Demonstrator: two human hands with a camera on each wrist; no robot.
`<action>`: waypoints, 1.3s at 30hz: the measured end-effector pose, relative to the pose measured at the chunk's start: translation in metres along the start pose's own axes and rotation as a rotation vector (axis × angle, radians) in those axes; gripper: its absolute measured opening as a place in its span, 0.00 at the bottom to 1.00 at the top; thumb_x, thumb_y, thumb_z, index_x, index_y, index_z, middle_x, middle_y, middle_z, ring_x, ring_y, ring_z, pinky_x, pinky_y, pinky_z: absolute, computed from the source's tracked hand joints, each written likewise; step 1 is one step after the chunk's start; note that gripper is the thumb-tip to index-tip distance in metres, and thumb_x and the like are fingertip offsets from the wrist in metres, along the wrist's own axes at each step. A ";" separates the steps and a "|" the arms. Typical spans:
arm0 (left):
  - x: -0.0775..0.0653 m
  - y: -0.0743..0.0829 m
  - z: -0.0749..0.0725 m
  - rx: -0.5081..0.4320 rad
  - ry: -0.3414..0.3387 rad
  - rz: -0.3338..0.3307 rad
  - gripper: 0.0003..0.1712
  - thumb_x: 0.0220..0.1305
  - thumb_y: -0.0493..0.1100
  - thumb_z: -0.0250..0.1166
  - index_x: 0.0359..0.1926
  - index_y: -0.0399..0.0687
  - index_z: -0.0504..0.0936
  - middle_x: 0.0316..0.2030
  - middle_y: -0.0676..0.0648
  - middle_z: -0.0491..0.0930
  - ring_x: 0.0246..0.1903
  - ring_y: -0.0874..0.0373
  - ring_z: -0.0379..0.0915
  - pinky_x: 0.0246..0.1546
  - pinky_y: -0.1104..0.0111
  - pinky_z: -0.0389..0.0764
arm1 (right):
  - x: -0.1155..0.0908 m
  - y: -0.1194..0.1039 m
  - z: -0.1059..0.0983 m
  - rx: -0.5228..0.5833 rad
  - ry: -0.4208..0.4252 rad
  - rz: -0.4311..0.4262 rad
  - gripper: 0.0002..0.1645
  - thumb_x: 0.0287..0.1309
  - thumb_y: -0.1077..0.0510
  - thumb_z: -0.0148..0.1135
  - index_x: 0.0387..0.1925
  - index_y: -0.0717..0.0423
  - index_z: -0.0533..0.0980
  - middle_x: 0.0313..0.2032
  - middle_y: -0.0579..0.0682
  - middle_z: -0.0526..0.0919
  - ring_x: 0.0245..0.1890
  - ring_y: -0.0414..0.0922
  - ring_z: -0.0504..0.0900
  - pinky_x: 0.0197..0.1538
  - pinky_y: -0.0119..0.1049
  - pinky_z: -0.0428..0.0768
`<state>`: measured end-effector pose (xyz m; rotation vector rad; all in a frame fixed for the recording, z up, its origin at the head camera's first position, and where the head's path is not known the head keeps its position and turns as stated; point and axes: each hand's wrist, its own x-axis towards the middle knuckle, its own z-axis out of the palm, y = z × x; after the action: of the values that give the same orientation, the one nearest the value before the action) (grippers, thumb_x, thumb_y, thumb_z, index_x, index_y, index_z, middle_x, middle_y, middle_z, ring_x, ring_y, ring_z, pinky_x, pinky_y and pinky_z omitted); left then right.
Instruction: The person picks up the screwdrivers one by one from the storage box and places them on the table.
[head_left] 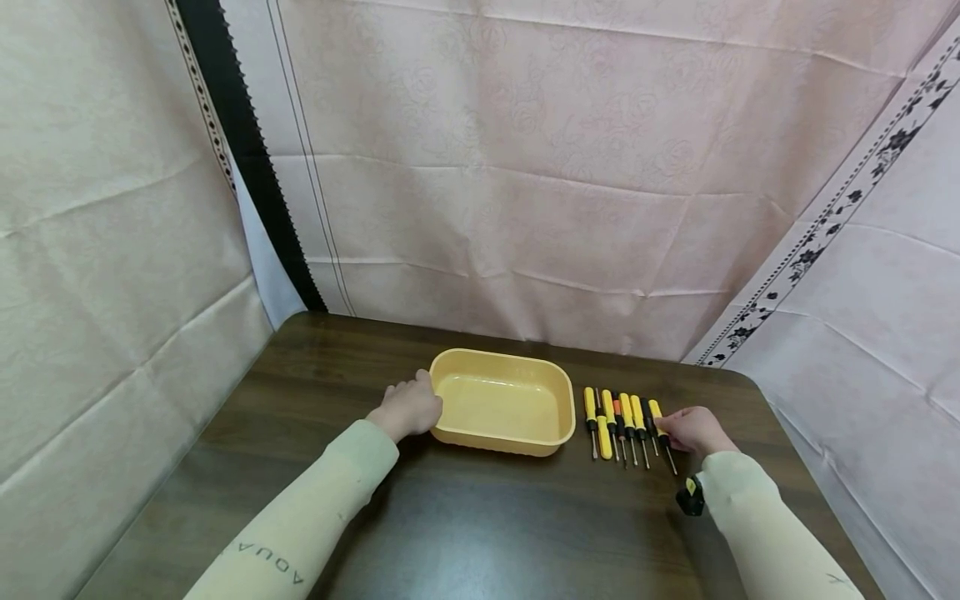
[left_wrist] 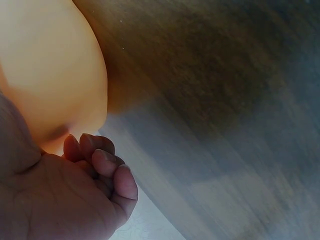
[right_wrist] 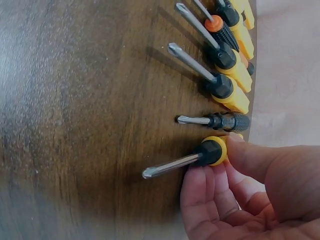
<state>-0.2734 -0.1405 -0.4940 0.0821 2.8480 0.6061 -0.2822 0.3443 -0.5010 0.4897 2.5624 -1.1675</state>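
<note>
At the left end of a yellow plastic box (head_left: 498, 402), my left hand (head_left: 411, 406) grips the rim. Its curled fingers show beside the box's outer wall (left_wrist: 55, 65) in the left wrist view. My right hand (head_left: 693, 430) pinches the yellow-and-black screwdriver (right_wrist: 212, 152) at the right end of a row, thumb on one side of the handle and fingers on the other. Its metal shaft points toward the near side. Just beside it lies a small black screwdriver (right_wrist: 231, 121). Further along are several more yellow-handled screwdrivers (head_left: 637, 411) and one with an orange collar (right_wrist: 214, 23).
The dark wooden table (head_left: 480, 517) has rounded far corners. Pale patterned cloth (head_left: 525, 183) hangs behind it and along both sides. The box stands left of the screwdriver row, close to it. A small black device (head_left: 690, 497) sits at my right wrist.
</note>
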 end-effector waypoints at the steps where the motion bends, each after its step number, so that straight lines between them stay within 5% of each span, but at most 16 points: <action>1: 0.000 0.000 0.000 0.000 -0.002 0.000 0.30 0.70 0.49 0.45 0.63 0.30 0.60 0.42 0.39 0.74 0.44 0.45 0.68 0.57 0.51 0.61 | 0.000 0.000 0.000 0.001 0.003 0.006 0.15 0.61 0.53 0.63 0.32 0.65 0.79 0.25 0.49 0.77 0.25 0.43 0.77 0.33 0.36 0.80; 18: -0.001 -0.003 -0.006 -0.001 -0.025 0.000 0.28 0.70 0.47 0.46 0.61 0.29 0.60 0.34 0.40 0.73 0.40 0.45 0.68 0.55 0.50 0.61 | 0.001 0.002 0.010 0.047 0.045 0.028 0.20 0.61 0.47 0.63 0.33 0.62 0.80 0.28 0.49 0.77 0.28 0.45 0.75 0.36 0.38 0.74; 39: 0.003 -0.001 0.001 -0.017 -0.028 0.000 0.31 0.69 0.47 0.45 0.64 0.28 0.56 0.38 0.38 0.74 0.42 0.44 0.68 0.56 0.50 0.60 | -0.002 0.008 0.006 0.052 0.075 0.085 0.22 0.61 0.43 0.63 0.33 0.60 0.79 0.26 0.49 0.77 0.30 0.47 0.74 0.39 0.40 0.70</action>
<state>-0.2760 -0.1402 -0.4958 0.0866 2.8153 0.6237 -0.2760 0.3443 -0.5095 0.6596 2.5511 -1.2107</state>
